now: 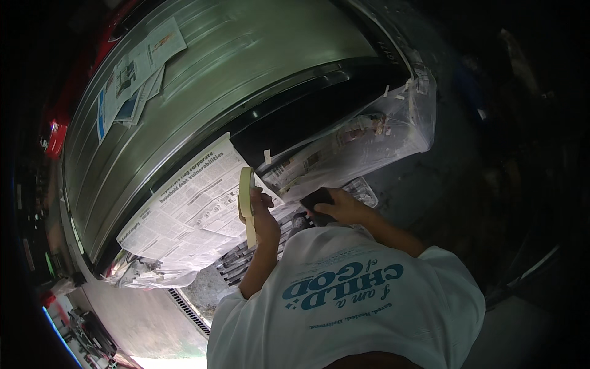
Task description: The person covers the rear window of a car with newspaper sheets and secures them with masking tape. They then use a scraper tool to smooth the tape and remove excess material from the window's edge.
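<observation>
My left hand (266, 220) is closed round a roll of pale yellow masking tape (245, 190), and a loose tail of tape hangs from it. To its right, my right hand (351, 208) grips a dark, flat object (318, 200) whose kind I cannot make out. Just beyond the tape, a newspaper sheet (184, 197) covers part of a vehicle's side below the roof edge. More newspaper under clear plastic sheeting (393, 138) covers the side further right. A short strip of tape (267, 156) sticks up at the dark window band (307, 114) between them.
Folded newspapers (140, 74) lie on the vehicle's ridged grey-green roof (239, 49). Bunched plastic (150, 273) hangs at the lower left. A slatted grate (236, 264) shows on the floor below. A red vehicle part (56, 138) is at the far left.
</observation>
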### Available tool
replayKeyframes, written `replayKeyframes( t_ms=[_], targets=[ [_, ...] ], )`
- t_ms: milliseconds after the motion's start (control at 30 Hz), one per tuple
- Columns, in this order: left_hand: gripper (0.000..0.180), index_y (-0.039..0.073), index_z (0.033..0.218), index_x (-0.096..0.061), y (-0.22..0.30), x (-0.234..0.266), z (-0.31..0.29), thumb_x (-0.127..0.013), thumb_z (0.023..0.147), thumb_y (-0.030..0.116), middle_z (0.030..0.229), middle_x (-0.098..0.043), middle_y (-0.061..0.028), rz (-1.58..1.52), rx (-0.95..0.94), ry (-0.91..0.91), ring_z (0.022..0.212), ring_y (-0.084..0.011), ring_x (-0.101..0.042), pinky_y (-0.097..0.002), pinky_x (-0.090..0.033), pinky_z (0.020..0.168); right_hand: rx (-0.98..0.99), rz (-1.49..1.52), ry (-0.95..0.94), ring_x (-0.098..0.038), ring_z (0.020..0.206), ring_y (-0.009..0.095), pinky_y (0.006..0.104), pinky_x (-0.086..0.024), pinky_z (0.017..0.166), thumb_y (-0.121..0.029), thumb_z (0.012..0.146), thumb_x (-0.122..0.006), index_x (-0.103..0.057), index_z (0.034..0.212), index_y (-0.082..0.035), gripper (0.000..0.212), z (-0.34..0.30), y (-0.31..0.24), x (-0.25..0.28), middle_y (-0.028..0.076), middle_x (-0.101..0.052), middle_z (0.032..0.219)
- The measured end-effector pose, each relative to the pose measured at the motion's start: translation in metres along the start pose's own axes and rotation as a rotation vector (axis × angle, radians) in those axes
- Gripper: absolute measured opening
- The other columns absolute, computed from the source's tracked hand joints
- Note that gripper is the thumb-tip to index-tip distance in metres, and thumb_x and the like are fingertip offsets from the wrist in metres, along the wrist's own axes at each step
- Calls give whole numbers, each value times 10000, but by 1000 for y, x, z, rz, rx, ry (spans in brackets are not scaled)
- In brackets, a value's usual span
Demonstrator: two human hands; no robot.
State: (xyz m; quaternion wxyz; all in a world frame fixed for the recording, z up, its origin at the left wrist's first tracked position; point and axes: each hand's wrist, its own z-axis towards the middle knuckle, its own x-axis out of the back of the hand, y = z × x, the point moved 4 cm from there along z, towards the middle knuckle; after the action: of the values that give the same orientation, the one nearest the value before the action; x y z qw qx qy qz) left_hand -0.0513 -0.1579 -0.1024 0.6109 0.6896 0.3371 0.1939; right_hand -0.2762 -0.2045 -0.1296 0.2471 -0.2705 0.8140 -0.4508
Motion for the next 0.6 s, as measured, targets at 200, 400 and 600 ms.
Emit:
replayKeyframes(
  t_ms=[200,400,600],
  targets=[
    [365,63,1326,-585,12,-80,33,-589,1077,330,1056,-680,-108,-412,137,-425,862,-153,-624,-290,-472,755,-244,-164,644,-741,963,244,411,-598,824,11,936,-651,-605,1270,18,336,-151,177,168,169,-725,1069],
    [322,45,1304,-559,39,-163,73,-573,1085,280,1205,-666,-163,-56,-347,-408,1043,-220,-652,-379,-514,916,-508,67,1091,-761,842,288,447,-589,706,23,945,-578,-591,1291,42,347,-252,270,215,177,-729,971],
    [246,26,1215,-467,10,-274,138,-610,1058,150,1372,-511,-272,398,-973,-15,1231,-364,-560,-488,-463,1002,-276,151,1056,-678,703,198,374,-541,598,-42,993,-540,-601,1195,14,218,-175,199,332,104,-675,868]
  ],
)
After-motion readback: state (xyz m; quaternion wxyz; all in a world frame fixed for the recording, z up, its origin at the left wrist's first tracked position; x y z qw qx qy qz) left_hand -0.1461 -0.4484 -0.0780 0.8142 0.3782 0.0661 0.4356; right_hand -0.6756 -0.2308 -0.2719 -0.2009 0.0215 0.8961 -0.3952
